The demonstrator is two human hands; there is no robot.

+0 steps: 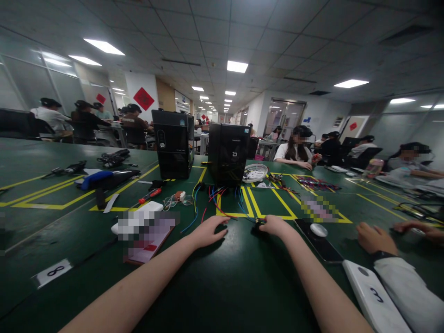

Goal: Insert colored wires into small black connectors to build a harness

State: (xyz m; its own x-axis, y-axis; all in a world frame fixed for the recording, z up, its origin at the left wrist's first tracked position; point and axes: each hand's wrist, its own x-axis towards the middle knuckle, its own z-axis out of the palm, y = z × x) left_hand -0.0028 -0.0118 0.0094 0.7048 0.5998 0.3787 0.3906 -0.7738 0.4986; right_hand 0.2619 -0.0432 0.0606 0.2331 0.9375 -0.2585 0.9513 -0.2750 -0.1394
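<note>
My left hand (210,231) hovers over or rests on the green table (222,286), fingers apart and thumb spread, with nothing visible in it. A little to its right, my right hand (273,226) pinches a small black-and-yellow thing (259,221), too small to name exactly. Just beyond the hands lie loose wires: a red wire (225,213), a blue wire (243,208), and a blue wire (189,225) with a yellow one beside it. Behind these stand two black computer towers, one at the centre (229,157) and one farther left (172,148).
On the left lie a red screwdriver (150,196), a white power bank-like box (142,217) and a blue-and-black pouch (104,179). A white basket (255,172) stands behind. To the right are a black phone (319,243), a numbered white box (374,293) and another person's hand (376,239).
</note>
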